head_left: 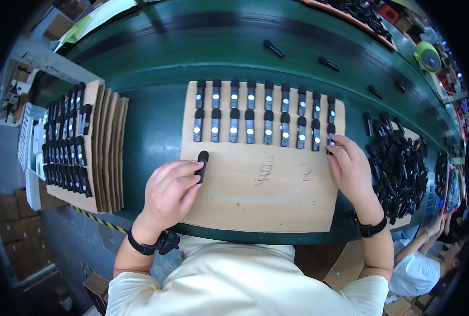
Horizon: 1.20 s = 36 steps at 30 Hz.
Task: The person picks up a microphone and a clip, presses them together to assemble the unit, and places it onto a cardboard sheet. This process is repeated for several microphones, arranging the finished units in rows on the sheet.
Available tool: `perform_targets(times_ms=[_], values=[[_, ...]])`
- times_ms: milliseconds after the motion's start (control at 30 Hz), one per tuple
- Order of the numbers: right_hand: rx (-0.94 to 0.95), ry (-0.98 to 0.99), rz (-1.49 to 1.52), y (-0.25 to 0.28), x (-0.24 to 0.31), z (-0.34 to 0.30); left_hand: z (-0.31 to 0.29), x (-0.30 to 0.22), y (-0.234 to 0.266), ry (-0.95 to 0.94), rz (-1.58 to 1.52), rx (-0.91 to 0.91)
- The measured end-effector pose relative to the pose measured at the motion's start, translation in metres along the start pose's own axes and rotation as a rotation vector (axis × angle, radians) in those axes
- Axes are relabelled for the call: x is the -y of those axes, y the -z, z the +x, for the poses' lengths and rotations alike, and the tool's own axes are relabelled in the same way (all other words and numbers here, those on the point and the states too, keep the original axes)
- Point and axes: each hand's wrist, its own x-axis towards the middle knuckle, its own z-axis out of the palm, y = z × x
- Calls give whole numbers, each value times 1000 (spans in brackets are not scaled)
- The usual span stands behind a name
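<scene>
A brown cardboard sheet lies on the green table in front of me. Two rows of small black clip-on microphones, with dark foam-like tops and a pale round spot on each body, stand side by side on its far half. Between the thumb and fingers of my left hand is one such microphone, over the left of the sheet below the rows. My right hand pinches the microphone at the right end of the nearer row.
At left, more microphones stand in rows on stacked cardboard sheets. A heap of loose microphones lies at right. Several single ones, like this microphone, lie on the far belt. Another person works at lower right; a green fan stands beyond.
</scene>
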Motion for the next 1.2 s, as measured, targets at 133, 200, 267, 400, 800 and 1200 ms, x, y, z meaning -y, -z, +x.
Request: perform_targets(times_ms=[133, 200, 267, 400, 800, 1200], values=[[-24, -3, -18, 7, 7, -1, -4, 9, -2, -28, 101, -5], [-20, 5, -12, 10, 7, -6, -7, 15, -5, -52, 117, 11], [-7, -32, -46, 13, 6, -11, -13, 17, -6, -58, 129, 17], [-3, -4, -51, 12, 10, -13, -20, 19, -6, -77, 145, 76], [-12, 8, -27, 21, 17, -15, -13, 25, -10, -48, 175, 109], [-32, -61, -7, 33, -90, 58, 89, 103, 17, -1, 96, -148]])
